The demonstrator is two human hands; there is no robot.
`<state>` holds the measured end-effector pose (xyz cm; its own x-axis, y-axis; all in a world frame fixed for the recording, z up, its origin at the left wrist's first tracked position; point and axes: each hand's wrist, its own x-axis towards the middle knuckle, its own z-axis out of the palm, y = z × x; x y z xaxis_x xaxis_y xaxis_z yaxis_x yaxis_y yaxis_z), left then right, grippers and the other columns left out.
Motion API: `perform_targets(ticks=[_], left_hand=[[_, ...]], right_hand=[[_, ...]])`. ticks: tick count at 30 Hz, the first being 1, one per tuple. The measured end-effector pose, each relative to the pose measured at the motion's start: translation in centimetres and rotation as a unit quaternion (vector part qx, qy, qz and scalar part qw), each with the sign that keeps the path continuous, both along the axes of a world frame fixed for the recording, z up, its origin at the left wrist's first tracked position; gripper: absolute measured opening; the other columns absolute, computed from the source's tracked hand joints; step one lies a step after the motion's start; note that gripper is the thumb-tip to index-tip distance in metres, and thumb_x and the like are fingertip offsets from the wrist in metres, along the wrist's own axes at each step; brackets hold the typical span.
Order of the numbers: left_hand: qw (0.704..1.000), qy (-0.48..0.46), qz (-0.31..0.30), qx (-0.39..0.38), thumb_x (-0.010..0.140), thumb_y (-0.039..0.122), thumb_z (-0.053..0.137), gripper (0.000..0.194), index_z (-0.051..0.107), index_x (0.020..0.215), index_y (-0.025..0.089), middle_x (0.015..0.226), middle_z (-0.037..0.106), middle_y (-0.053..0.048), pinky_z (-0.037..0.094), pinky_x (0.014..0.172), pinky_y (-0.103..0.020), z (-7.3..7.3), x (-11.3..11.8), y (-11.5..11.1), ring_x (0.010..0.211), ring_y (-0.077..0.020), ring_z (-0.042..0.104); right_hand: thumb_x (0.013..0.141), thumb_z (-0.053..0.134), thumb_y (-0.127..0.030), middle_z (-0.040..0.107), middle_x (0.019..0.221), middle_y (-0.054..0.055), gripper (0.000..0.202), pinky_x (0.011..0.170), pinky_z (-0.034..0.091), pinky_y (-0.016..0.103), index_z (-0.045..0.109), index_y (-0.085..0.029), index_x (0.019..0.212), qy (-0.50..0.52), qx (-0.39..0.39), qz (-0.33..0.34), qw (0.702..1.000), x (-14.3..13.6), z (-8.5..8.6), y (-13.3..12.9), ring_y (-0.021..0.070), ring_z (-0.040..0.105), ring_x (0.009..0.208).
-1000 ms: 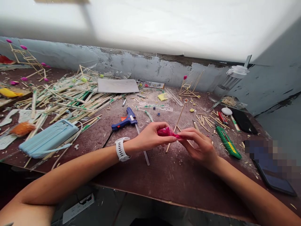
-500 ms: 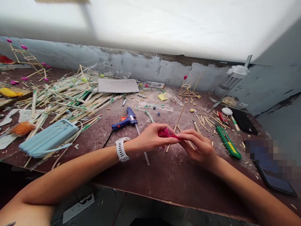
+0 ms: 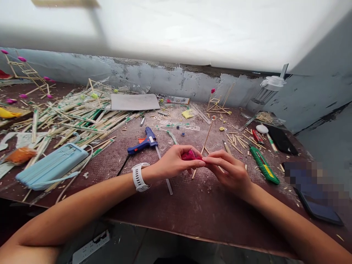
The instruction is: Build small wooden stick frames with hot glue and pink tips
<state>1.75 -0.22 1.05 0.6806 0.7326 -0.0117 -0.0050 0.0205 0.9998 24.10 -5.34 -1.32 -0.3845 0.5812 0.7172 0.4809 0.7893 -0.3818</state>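
My left hand [image 3: 177,161], with a white watch on its wrist, is closed around a bright pink lump of modelling clay [image 3: 190,154], which looks wrapped in clear plastic. The fingertips of my right hand [image 3: 231,169] pinch at the clay's right end and meet the left fingers there. Just behind both hands, thin wooden sticks [image 3: 208,136] joined into a frame stand on the table, partly hidden by my fingers. To the left of my left hand lies a blue glue gun [image 3: 145,141] with a clear glue stick in its back end.
A green utility knife [image 3: 264,165], a red lighter [image 3: 257,136] and phones lie on the right. Cut sticks [image 3: 239,141] are scattered behind my right hand. Leftward are a light-blue power bank [image 3: 53,165] and a large stick pile [image 3: 74,119]. A clear bottle [image 3: 264,95] stands back right.
The whole view has shifted slightly to the right, so things sit a little further left. Both hands keep almost the same grip on the pink clay.
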Motion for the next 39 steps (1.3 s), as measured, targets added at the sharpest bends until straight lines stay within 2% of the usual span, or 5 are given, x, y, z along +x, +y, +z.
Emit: perform_targets(ticks=[7,14,27,32,39], left_hand=[[0.998,0.009,0.051,0.019,0.082,0.041,0.084,0.029,0.075,0.089,0.014,0.072,0.067,0.000,0.044,0.057,-0.022,0.4,0.0,0.0,0.062,-0.0087,0.056],[0.993,-0.016,0.119,-0.010,0.083,0.045,0.082,0.039,0.073,0.108,0.016,0.078,0.066,0.000,0.053,0.062,-0.025,-0.2,-0.1,0.8,0.065,-0.0097,0.058],[0.971,-0.013,0.237,0.027,0.082,0.036,0.081,0.042,0.073,0.118,0.017,0.103,0.073,-0.005,0.050,0.077,-0.026,-0.9,-0.2,1.4,0.086,-0.0133,0.063],[0.969,-0.051,0.244,0.009,0.084,0.031,0.076,0.047,0.070,0.129,0.018,0.102,0.073,-0.006,0.050,0.077,-0.027,-0.7,-0.2,1.7,0.088,-0.0149,0.066],[0.968,-0.040,0.238,0.076,0.082,0.026,0.079,0.059,0.061,0.137,0.018,0.095,0.074,-0.006,0.056,0.076,-0.031,2.1,-0.2,3.6,0.082,-0.0157,0.069]], right_hand=[[0.098,0.069,-0.012,0.072,0.097,0.002,0.022,0.070,0.064,0.028,0.074,-0.028,0.113,0.094,-0.062,-0.035,0.993,0.2,0.5,0.0,0.0158,0.075,0.079],[0.099,0.073,-0.038,0.074,0.100,0.001,0.020,0.069,0.068,0.030,0.072,-0.026,0.114,0.294,-0.171,-0.183,0.922,1.4,0.5,1.0,0.0142,0.077,0.072],[0.092,0.076,-0.055,0.068,0.088,-0.004,0.032,0.059,0.063,0.026,0.065,-0.025,0.097,0.461,-0.128,-0.230,0.848,3.1,1.4,3.2,0.0087,0.066,0.055],[0.085,0.084,-0.053,0.070,0.095,-0.001,0.035,0.067,0.067,0.032,0.067,-0.026,0.101,0.465,-0.103,-0.241,0.846,4.1,1.3,4.2,0.0126,0.071,0.065],[0.091,0.078,-0.053,0.076,0.099,0.003,0.038,0.068,0.069,0.035,0.070,-0.024,0.114,0.377,-0.167,-0.195,0.890,4.1,0.5,4.1,0.0159,0.075,0.071]])
